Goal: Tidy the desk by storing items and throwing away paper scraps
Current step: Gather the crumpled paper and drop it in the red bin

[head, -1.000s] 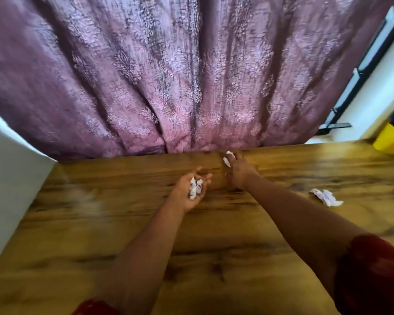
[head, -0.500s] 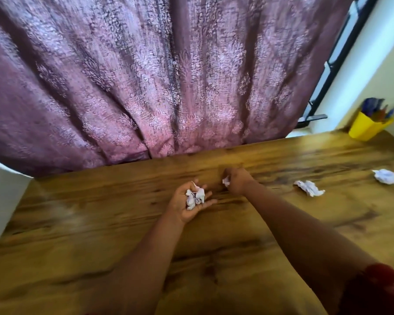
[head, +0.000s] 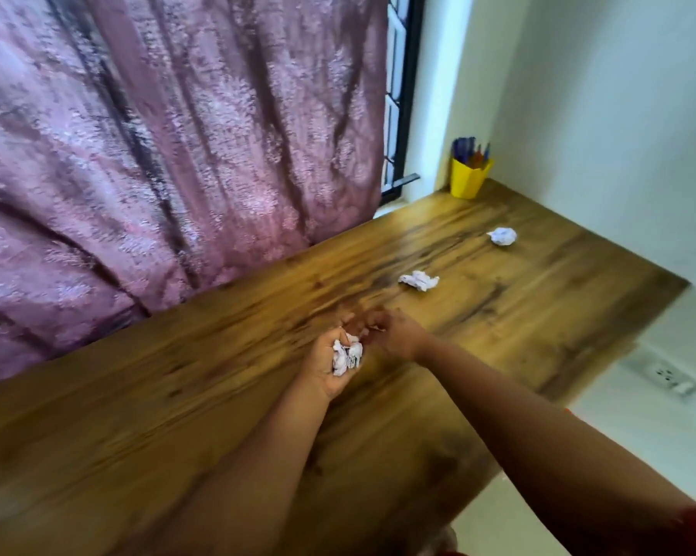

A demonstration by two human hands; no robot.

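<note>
Purple patterned curtain (head: 170, 154) hangs behind a wooden desk (head: 137, 415) that runs to a pale wall on the right, with a dark window frame (head: 404, 94) showing beside the curtain's edge. Over the middle of the desk, the left hand (head: 330, 363) is turned palm up and cupped, its grip loosely curled around a small bunch of crumpled white paper scraps (head: 346, 357). The right hand (head: 394, 339) sits just beside it, touching or nearly touching the left fingertips, knuckles up; its fingers are bunched toward the scraps, but blur hides whether its grip pinches anything, so I cannot tell. Farther along the desk to the right, a flattened crumpled paper (head: 418, 280) lies on the wood, and beyond that, nearer the wall, a rounder paper ball (head: 503, 236) rests well apart from both hands. At the far corner, a yellow pen holder (head: 468, 180) stands upright against the wall, filled with blue and reddish pens. A white wall socket (head: 669, 377) shows below the desk's right end.
</note>
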